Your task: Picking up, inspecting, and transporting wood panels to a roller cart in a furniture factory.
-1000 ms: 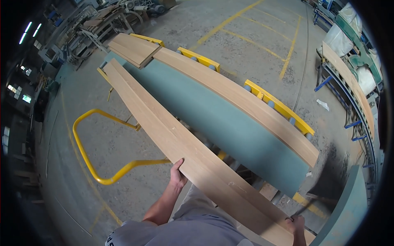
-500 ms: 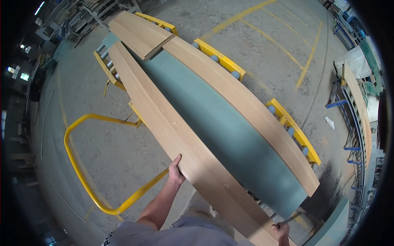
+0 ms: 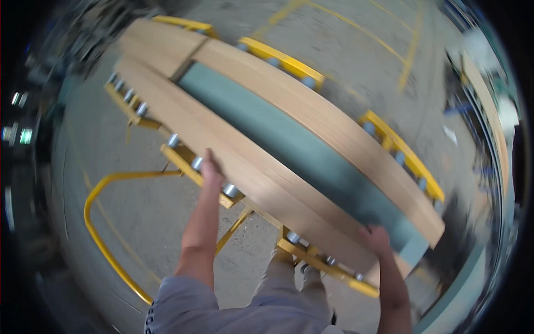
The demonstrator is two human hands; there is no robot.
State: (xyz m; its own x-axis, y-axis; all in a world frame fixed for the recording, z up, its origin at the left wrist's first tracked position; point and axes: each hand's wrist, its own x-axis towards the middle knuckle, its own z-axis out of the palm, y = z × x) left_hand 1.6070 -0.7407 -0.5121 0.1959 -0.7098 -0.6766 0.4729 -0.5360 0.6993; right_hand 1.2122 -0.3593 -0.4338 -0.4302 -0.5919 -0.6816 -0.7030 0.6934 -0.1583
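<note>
A long, pale wooden board [image 3: 245, 161] lies slantwise over the near side of a green panel [image 3: 289, 139]. My left hand [image 3: 212, 171] grips its near edge around mid-length, thumb on top. Around the inner edge by the board's right end, my right hand [image 3: 376, 239] is closed, slightly blurred. A second long wooden board [image 3: 328, 125] runs along the panel's far side. At the far left end a short wide wooden piece [image 3: 161, 47] spans the panel, and the near board's end is beside it.
Yellow roller conveyor sections [image 3: 183, 161] carry the panel, with more yellow roller rails [image 3: 286, 61] on the far side. A bent yellow tube [image 3: 92, 206] stands out at the left. To the right are a green panel edge [image 3: 456, 295] and a rack with a curved wooden strip [image 3: 489, 106].
Both hands have moved the near board away from my body, over the panel's near side. Less of the green panel shows between the boards, and near-side rollers have come into view.
</note>
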